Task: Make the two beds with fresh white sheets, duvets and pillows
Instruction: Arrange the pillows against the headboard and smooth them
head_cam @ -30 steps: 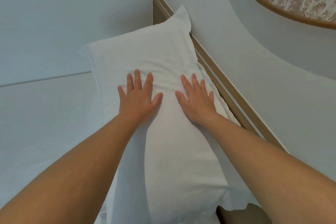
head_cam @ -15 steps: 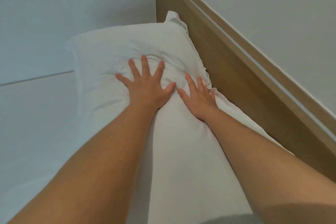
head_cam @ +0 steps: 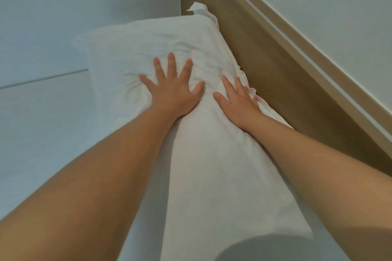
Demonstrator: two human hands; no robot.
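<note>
A white pillow [head_cam: 212, 165] lies lengthwise on the bed, along the wooden headboard [head_cam: 275, 82]. My left hand [head_cam: 174, 91] presses flat on the pillow's far half with its fingers spread, and the cloth wrinkles around it. My right hand [head_cam: 237, 99] lies flat beside it, nearer the headboard, fingers straight on the pillow's frilled edge. White bedding [head_cam: 42, 123] covers the mattress to the left of the pillow.
The headboard runs diagonally from top centre to the right edge, with a pale wall [head_cam: 328, 6] above it. A straight seam [head_cam: 42, 79] crosses the white bedding on the left. A dark rounded shape [head_cam: 254, 250] shows at the bottom edge.
Both hands have slid a little further up the pillow and press deeper, making more wrinkles. The view has tilted down, so the round wall decoration is out of sight.
</note>
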